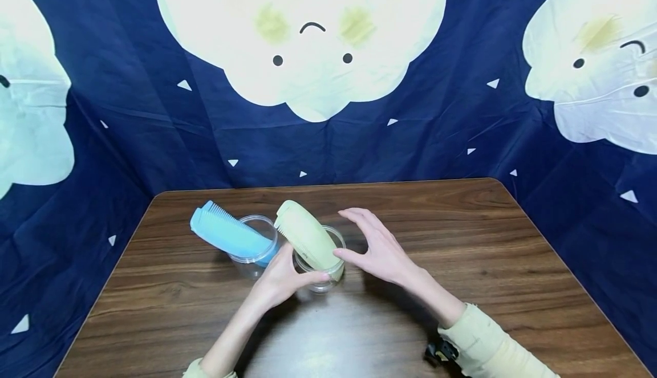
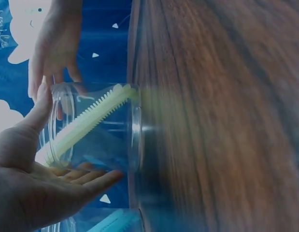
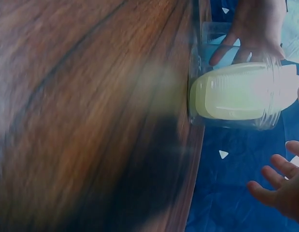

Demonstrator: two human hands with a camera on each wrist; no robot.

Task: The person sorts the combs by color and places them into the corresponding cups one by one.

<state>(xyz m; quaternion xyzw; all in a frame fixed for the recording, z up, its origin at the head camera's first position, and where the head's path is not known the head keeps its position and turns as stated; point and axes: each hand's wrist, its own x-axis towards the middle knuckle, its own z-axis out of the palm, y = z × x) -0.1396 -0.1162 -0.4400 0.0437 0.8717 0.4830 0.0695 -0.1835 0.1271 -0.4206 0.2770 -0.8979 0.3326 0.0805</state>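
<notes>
A pale green comb [image 1: 308,235] leans in a clear plastic jar [image 1: 336,234], its upper end sticking out over the rim toward the back left. My left hand [image 1: 283,278] holds this jar from the left and front, thumb at the rim; in the left wrist view the fingers [image 2: 98,183] lie along its side. Right of the jar, my right hand [image 1: 382,250] is spread with its thumb tip by the comb and rim. In the right wrist view its fingers [image 3: 272,179] stand apart from the jar.
Just left stands a second clear jar [image 1: 258,218] with blue combs [image 1: 228,232] slanting out of it to the left. Both jars are on a brown wood-grain table [image 1: 436,212]. Dark blue cloth [image 1: 328,155] with cloud prints hangs around the back and sides.
</notes>
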